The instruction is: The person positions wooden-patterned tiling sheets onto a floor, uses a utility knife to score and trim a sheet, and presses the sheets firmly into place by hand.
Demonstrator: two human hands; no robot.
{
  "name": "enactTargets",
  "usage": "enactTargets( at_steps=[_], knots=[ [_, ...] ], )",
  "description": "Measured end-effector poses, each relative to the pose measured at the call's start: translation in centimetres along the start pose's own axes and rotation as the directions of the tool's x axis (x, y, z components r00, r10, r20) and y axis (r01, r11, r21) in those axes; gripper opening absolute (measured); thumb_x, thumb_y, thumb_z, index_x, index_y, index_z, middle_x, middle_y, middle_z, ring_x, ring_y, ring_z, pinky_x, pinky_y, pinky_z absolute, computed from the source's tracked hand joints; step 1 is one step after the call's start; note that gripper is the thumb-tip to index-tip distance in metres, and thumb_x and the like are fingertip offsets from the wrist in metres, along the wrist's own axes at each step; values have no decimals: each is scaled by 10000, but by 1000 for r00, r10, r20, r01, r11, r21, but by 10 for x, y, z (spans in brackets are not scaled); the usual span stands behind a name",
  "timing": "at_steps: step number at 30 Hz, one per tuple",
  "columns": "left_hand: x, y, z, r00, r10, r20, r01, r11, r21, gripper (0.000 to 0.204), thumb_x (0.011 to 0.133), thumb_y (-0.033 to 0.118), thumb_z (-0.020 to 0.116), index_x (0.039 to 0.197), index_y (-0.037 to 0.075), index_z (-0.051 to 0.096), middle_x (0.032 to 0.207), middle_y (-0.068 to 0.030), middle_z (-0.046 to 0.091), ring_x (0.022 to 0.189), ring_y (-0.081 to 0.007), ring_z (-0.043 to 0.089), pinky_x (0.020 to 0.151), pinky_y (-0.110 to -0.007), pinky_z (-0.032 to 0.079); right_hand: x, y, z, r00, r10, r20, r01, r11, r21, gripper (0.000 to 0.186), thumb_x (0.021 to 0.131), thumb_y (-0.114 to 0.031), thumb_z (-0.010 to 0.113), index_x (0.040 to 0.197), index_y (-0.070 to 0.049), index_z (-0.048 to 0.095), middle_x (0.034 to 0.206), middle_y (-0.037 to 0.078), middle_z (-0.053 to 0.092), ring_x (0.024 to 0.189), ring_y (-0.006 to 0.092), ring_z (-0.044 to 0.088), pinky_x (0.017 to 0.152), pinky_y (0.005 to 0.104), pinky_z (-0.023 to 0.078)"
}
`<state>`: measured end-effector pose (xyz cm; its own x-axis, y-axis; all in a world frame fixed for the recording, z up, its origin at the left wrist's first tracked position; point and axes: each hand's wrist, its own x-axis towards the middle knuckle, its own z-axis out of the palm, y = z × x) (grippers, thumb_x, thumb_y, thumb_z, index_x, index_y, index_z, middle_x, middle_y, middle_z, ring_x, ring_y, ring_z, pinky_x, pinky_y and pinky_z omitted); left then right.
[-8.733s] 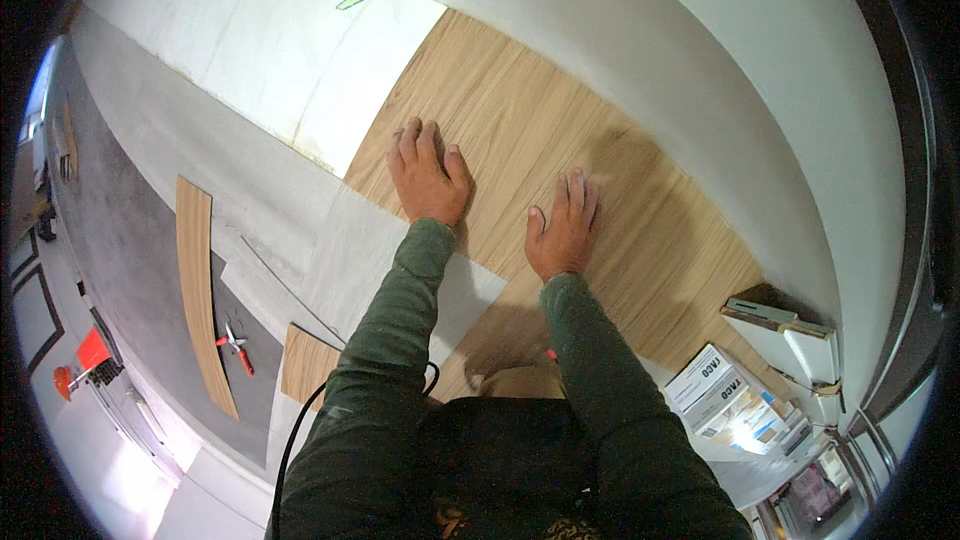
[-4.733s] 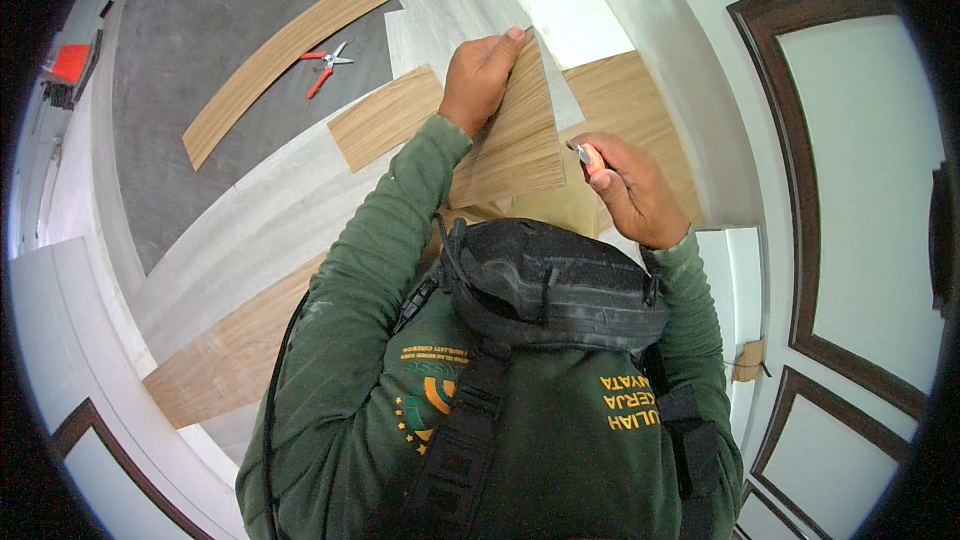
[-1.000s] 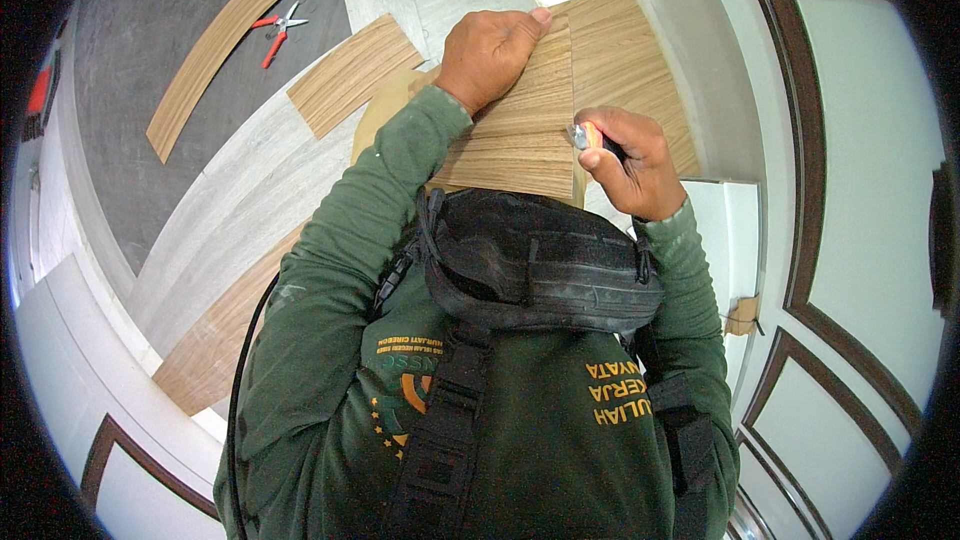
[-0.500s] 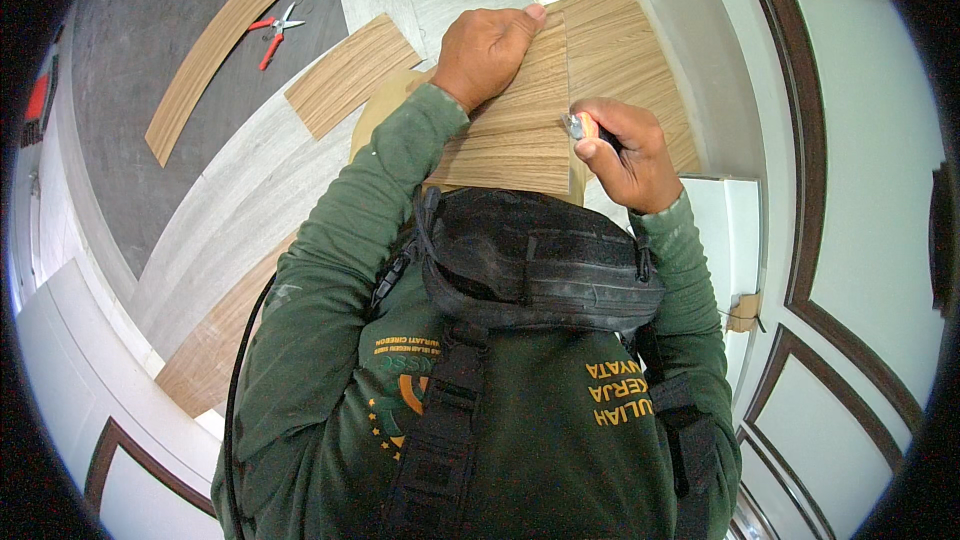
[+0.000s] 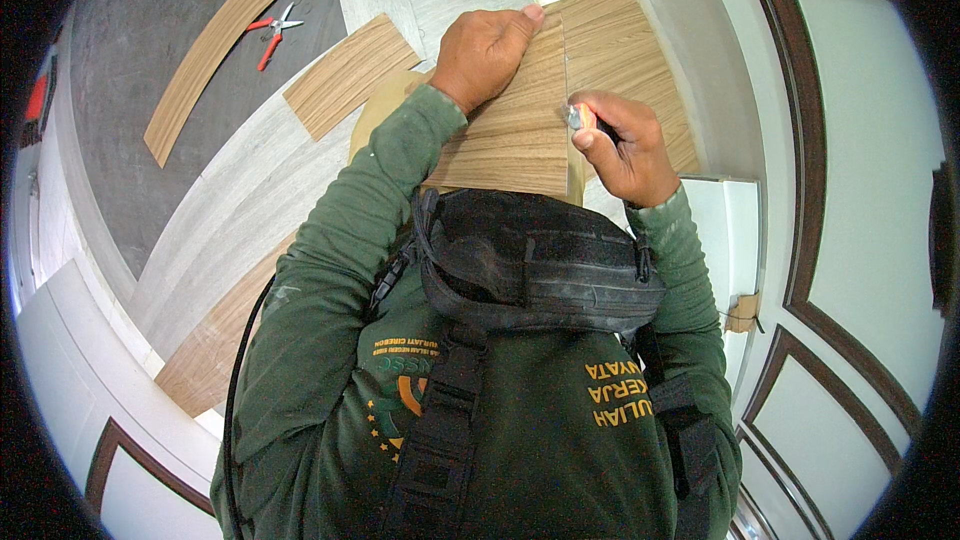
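Two loose planks (image 5: 350,75), red pliers (image 5: 270,28), chest bag (image 5: 535,260) blocking view

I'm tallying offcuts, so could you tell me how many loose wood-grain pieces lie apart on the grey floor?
2: a long narrow strip by the red cutters, and a short plank left of the left hand.

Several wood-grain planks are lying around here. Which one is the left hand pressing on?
The wood-grain plank directly under the left hand, beside the knife-holding right hand. The short plank and long curved-looking strip lie untouched, farther left.

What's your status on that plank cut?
Left hand pressing wood-look plank flat. Right hand grips small cutter at plank's right edge. Nothing blocking.
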<state>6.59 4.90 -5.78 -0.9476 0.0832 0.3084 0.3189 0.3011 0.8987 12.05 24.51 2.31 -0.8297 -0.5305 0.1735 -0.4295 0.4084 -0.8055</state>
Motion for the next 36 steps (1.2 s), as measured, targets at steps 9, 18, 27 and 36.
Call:
enactTargets(
  at_steps=[9, 18, 27, 36],
  knots=[
    [-1, 10, -1, 981, -186, 56, 189, 981, -52, 483, 977, 418, 496, 752, 51, 715, 659, -192, 638, 607, -386, 601, 586, -439, 476, -12, 6, -13, 981, 177, -80, -167, 979, 116, 222, 916, -203, 628, 969, 13, 641, 747, 70, 595, 675, 126, 548, 606, 286, 436],
    [-1, 4, 8, 994, -108, 18, 109, 994, -13, 530, 974, 443, 489, 703, 28, 679, 620, -197, 616, 573, -390, 581, 567, -462, 450, -20, -9, -11, 990, 68, 121, -76, 995, 61, 218, 840, -141, 664, 985, 20, 645, 767, 117, 609, 638, 206, 568, 590, 321, 442],
    [-3, 3, 7, 981, -180, 67, 183, 982, -40, 528, 977, 452, 481, 719, 44, 695, 631, -200, 622, 599, -397, 597, 580, -469, 460, -12, -12, -12, 991, 77, 111, -77, 997, -6, 230, 836, -155, 678, 979, 23, 649, 788, 138, 636, 686, 246, 623, 625, 333, 475],
    [-8, -5, 20, 999, 16, -29, -14, 998, 61, 491, 973, 455, 487, 782, 78, 738, 671, -187, 655, 648, -376, 638, 601, -442, 495, -4, -1, -15, 981, 187, 43, -187, 982, -1, 204, 855, -157, 656, 968, 13, 644, 780, 132, 625, 684, 224, 611, 623, 323, 468]
  ],
)
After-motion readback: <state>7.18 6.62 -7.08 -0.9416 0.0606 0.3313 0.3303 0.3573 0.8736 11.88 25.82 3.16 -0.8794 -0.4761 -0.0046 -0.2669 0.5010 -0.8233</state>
